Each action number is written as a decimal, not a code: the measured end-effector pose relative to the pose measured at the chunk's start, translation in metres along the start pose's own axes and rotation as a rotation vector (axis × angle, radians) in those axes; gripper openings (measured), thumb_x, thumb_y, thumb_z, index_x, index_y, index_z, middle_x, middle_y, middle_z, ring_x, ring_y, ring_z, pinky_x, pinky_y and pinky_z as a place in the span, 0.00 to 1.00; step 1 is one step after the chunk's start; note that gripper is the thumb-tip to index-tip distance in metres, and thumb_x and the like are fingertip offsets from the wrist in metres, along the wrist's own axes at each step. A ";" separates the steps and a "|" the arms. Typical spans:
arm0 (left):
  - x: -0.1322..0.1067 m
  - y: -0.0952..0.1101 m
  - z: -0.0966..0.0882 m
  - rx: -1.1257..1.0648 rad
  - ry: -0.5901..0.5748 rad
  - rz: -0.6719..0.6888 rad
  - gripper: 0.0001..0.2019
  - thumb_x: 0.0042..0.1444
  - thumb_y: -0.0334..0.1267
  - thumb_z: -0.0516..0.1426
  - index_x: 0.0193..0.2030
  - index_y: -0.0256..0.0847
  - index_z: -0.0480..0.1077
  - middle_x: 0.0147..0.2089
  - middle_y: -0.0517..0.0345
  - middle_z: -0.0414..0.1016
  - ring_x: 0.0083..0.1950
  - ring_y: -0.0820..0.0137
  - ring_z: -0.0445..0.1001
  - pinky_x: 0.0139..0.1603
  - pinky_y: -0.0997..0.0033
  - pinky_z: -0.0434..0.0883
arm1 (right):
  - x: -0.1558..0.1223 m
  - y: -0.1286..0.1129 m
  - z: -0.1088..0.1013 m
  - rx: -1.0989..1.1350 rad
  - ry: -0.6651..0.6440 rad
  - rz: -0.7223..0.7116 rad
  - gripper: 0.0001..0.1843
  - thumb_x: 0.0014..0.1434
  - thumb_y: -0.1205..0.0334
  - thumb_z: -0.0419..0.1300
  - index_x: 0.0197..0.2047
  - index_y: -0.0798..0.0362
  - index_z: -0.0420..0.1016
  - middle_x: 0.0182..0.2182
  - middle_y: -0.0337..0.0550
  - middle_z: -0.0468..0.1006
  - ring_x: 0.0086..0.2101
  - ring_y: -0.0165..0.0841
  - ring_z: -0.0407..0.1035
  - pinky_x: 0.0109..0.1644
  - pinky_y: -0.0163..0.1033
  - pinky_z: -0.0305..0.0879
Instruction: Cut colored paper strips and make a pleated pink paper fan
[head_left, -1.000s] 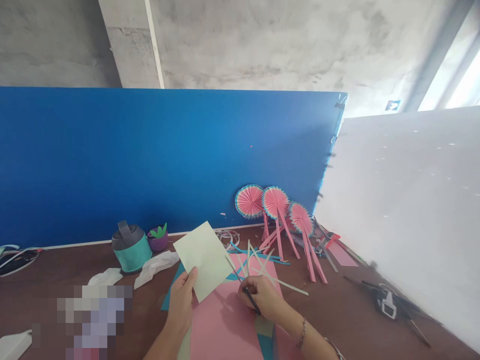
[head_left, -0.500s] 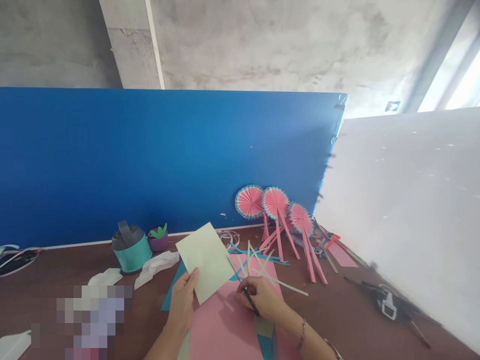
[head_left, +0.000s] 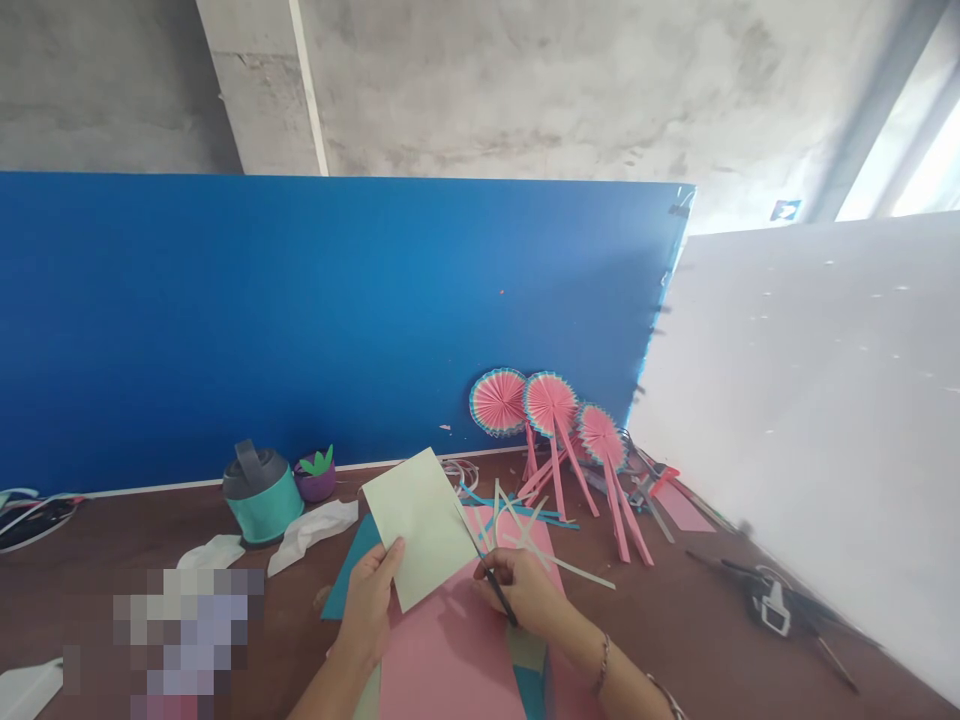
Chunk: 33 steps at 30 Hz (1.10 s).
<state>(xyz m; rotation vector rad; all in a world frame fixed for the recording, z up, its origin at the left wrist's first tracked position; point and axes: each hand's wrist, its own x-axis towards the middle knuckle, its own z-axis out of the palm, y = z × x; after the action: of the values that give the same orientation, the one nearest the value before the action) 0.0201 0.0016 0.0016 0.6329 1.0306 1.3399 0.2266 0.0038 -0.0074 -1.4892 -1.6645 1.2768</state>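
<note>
My left hand [head_left: 373,595] pinches the lower left edge of a pale green sheet of paper [head_left: 420,525], thumb on top, and holds it tilted above the table. My right hand [head_left: 517,590] is closed around a slim tool with a dark handle and a long thin blade [head_left: 492,582]. That blade lies along the right edge of the pale green paper; whether it is a knife or scissors I cannot tell. Below both hands lies a pink sheet [head_left: 450,665], over blue and pale green sheets. Several cut paper strips [head_left: 525,535] are scattered just beyond my right hand.
Pink pleated paper fans [head_left: 551,405] with long legs lean against the blue partition [head_left: 337,320]. A teal and grey container [head_left: 264,495], a small purple pot [head_left: 315,480] and crumpled tissue [head_left: 311,535] stand left. A black tool with a grey part [head_left: 775,608] lies right.
The pale green paper and my left hand have shifted slightly right, and the paper has turned a little. My right hand and the dark-handled tool are almost where they were.
</note>
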 end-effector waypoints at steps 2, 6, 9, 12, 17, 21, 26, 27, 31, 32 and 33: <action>0.000 0.000 0.000 -0.004 -0.009 0.000 0.21 0.41 0.44 0.67 0.42 0.36 0.74 0.42 0.46 0.79 0.43 0.56 0.78 0.46 0.59 0.72 | 0.000 0.000 0.000 0.004 0.007 0.018 0.07 0.48 0.63 0.59 0.32 0.55 0.73 0.14 0.29 0.61 0.12 0.22 0.52 0.15 0.29 0.48; 0.001 -0.002 -0.001 -0.039 -0.018 0.000 0.22 0.40 0.44 0.67 0.42 0.36 0.74 0.43 0.46 0.79 0.43 0.56 0.78 0.46 0.58 0.72 | 0.001 0.001 0.001 0.005 0.025 0.016 0.05 0.47 0.65 0.58 0.30 0.55 0.73 0.13 0.29 0.61 0.13 0.22 0.52 0.16 0.28 0.48; 0.001 -0.003 -0.002 -0.028 -0.029 -0.001 0.23 0.41 0.45 0.66 0.44 0.36 0.74 0.43 0.46 0.79 0.43 0.56 0.78 0.45 0.58 0.73 | 0.002 0.002 0.001 -0.013 0.038 -0.013 0.04 0.47 0.65 0.58 0.27 0.55 0.72 0.12 0.30 0.61 0.14 0.22 0.53 0.17 0.28 0.48; 0.000 -0.002 -0.001 -0.022 -0.029 -0.006 0.23 0.41 0.45 0.66 0.44 0.36 0.74 0.43 0.46 0.79 0.44 0.56 0.77 0.46 0.58 0.72 | 0.002 0.002 0.001 -0.019 0.046 -0.012 0.04 0.47 0.65 0.58 0.27 0.55 0.73 0.12 0.30 0.62 0.14 0.22 0.53 0.17 0.29 0.47; -0.001 -0.001 0.000 -0.015 -0.013 -0.005 0.22 0.41 0.45 0.66 0.42 0.36 0.74 0.40 0.46 0.80 0.42 0.55 0.78 0.43 0.58 0.73 | 0.000 -0.001 -0.001 -0.015 0.033 0.000 0.07 0.47 0.62 0.60 0.31 0.55 0.74 0.13 0.29 0.62 0.13 0.23 0.53 0.16 0.29 0.47; -0.001 -0.001 0.002 -0.006 -0.031 -0.034 0.21 0.41 0.45 0.66 0.41 0.36 0.74 0.37 0.47 0.81 0.40 0.55 0.78 0.40 0.58 0.74 | 0.002 0.001 -0.001 -0.009 0.042 -0.002 0.09 0.46 0.63 0.60 0.33 0.56 0.74 0.14 0.29 0.61 0.13 0.23 0.54 0.16 0.29 0.48; -0.001 -0.003 0.003 -0.030 -0.051 -0.070 0.20 0.41 0.44 0.66 0.41 0.36 0.74 0.36 0.48 0.81 0.39 0.55 0.78 0.37 0.58 0.75 | 0.006 0.007 0.001 0.007 0.062 -0.034 0.09 0.46 0.63 0.60 0.33 0.57 0.74 0.13 0.29 0.60 0.14 0.22 0.53 0.16 0.28 0.46; -0.001 -0.003 0.003 -0.029 -0.057 -0.069 0.20 0.42 0.44 0.66 0.42 0.36 0.74 0.36 0.48 0.80 0.39 0.55 0.78 0.37 0.58 0.75 | 0.006 0.007 0.001 0.008 0.066 -0.036 0.09 0.46 0.63 0.60 0.33 0.57 0.74 0.13 0.29 0.60 0.14 0.22 0.53 0.16 0.29 0.46; -0.002 -0.004 0.001 -0.022 -0.072 -0.067 0.20 0.43 0.44 0.65 0.43 0.36 0.74 0.38 0.48 0.80 0.41 0.55 0.78 0.38 0.58 0.75 | 0.004 0.005 0.002 0.020 0.084 -0.032 0.08 0.47 0.62 0.59 0.31 0.57 0.73 0.13 0.30 0.61 0.14 0.22 0.52 0.17 0.29 0.46; -0.002 -0.005 0.001 -0.023 -0.075 -0.067 0.20 0.44 0.44 0.65 0.43 0.36 0.74 0.38 0.48 0.80 0.41 0.55 0.78 0.39 0.58 0.75 | 0.003 0.003 0.002 0.020 0.088 -0.033 0.07 0.47 0.62 0.59 0.30 0.57 0.73 0.13 0.30 0.61 0.15 0.22 0.52 0.17 0.29 0.46; -0.002 -0.005 0.001 -0.026 -0.078 -0.066 0.20 0.44 0.44 0.65 0.43 0.36 0.74 0.38 0.48 0.80 0.41 0.55 0.78 0.39 0.58 0.75 | 0.003 0.002 0.002 0.019 0.092 -0.036 0.07 0.47 0.62 0.59 0.29 0.57 0.73 0.13 0.30 0.61 0.15 0.22 0.53 0.18 0.29 0.46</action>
<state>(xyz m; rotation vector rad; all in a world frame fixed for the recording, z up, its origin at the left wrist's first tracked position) 0.0238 -0.0010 -0.0014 0.6223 0.9616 1.2596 0.2250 0.0056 -0.0103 -1.4775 -1.6089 1.1841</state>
